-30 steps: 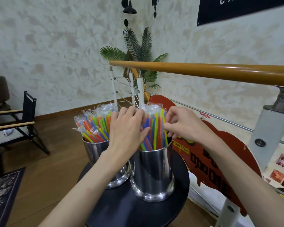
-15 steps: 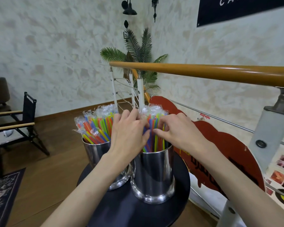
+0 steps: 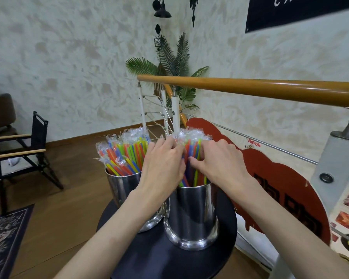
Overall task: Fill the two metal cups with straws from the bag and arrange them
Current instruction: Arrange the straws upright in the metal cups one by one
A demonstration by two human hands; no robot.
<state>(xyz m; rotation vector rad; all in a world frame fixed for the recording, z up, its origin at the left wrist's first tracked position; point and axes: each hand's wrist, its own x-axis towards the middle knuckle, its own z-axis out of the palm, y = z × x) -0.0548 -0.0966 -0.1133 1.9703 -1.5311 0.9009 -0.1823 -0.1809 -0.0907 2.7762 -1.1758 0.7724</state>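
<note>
From the head camera, both hands are buried in one bundle of bright plastic straws in clear wrappers (image 3: 191,146). The left hand (image 3: 162,168) curls its fingers round the bundle's left side, and the right hand (image 3: 220,166) curls in from the right, thumb and fingers pinching straws near the middle. The fingertips of the two hands nearly meet across the bundle. The straws they grip stand upright in the near shiny metal cup with a flared base (image 3: 191,214), their wrapped tips rising above both hands and their lower lengths showing between the wrists down to the cup's rim.

Just to the left, touching or almost touching the first, stands a second shiny metal cup (image 3: 121,184), partly hidden by the left forearm. It holds its own fan of wrapped coloured straws (image 3: 125,152), leaning leftward, with neither hand on them. Both cups sit on a small round black table (image 3: 169,262) beside a wooden handrail (image 3: 250,89).
</note>
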